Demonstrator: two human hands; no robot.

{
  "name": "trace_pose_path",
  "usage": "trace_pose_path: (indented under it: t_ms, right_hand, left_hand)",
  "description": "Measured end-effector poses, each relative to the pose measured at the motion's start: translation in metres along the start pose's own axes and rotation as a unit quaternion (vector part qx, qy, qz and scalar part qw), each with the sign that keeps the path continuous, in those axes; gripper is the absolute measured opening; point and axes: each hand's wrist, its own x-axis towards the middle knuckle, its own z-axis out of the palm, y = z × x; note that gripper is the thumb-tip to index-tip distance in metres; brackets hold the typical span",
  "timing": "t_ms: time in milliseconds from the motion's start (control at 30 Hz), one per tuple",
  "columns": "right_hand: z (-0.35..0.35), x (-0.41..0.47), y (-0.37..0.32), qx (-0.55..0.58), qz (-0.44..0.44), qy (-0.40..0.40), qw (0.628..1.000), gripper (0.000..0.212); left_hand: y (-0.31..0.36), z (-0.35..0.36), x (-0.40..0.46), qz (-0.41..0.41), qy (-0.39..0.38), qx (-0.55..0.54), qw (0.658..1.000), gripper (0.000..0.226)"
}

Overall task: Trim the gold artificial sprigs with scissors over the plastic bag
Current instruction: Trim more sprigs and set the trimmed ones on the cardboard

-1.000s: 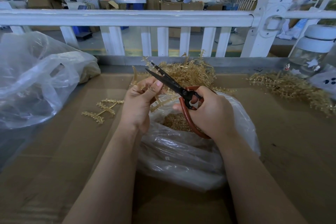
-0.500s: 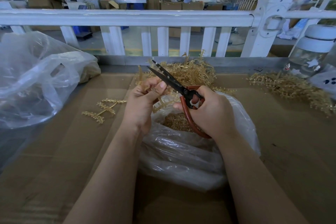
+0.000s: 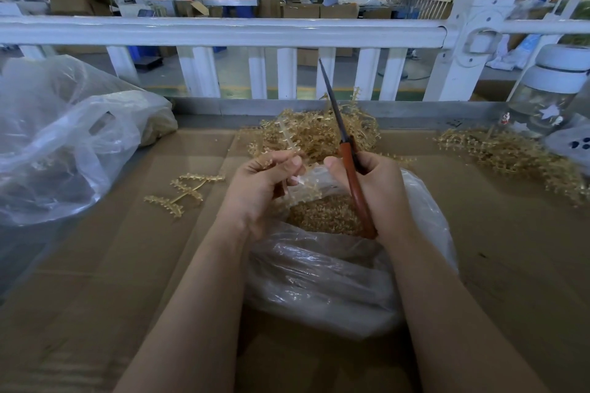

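My left hand (image 3: 265,183) pinches a gold sprig (image 3: 287,135) that sticks up and blurs above the open clear plastic bag (image 3: 319,277), which holds gold trimmings (image 3: 322,214). My right hand (image 3: 380,191) grips the red-handled scissors (image 3: 349,166). Their blades are closed and point up and away, clear of the sprig. A pile of gold sprigs (image 3: 316,132) lies just behind both hands.
A trimmed gold sprig (image 3: 182,191) lies on the cardboard (image 3: 111,265) to the left. A large clear bag (image 3: 60,140) fills the far left. More sprigs (image 3: 510,153) and a glass jar (image 3: 549,96) sit at right. A white railing (image 3: 223,30) borders the table's far edge.
The scissors swung from pointing left across the sprig to pointing upright, and their blades closed. My left hand dropped slightly toward the bag with the sprig.
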Motion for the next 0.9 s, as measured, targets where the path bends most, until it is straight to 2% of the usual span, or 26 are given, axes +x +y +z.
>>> trace_pose_path:
  t_ms: [67,200,300,433,600,900]
  right_hand:
    - [0.0003,0.0001,-0.0029,0.019,0.021,-0.01,1.0,0.026]
    - [0.001,-0.0002,-0.0047,0.018,0.037,-0.031,0.999,0.009]
    - [0.004,-0.0024,-0.0049,0.018,0.035,-0.033,0.999,0.008]
    - [0.0041,-0.0028,-0.0056,0.013,0.031,-0.022,0.999,0.008]
    - [0.0045,-0.002,-0.0046,0.018,0.027,-0.031,0.999,0.008]
    - [-0.0016,-0.0003,-0.0022,-0.005,0.009,-0.037,0.999,0.02]
  left_hand:
    - [-0.0018,0.0014,-0.0005,0.011,-0.012,0.012,1.0,0.029]
    - [-0.0014,0.0029,-0.0014,0.026,-0.027,0.017,0.999,0.027]
    - [-0.0018,0.0028,-0.002,0.002,-0.044,-0.003,0.999,0.018]
    - [-0.0016,0.0039,-0.0021,-0.005,-0.051,0.023,0.998,0.011]
    - [0.0023,0.004,-0.0056,0.041,-0.044,0.128,0.99,0.014]
    - [0.0053,0.0068,-0.0047,0.104,-0.022,0.038,0.994,0.023]
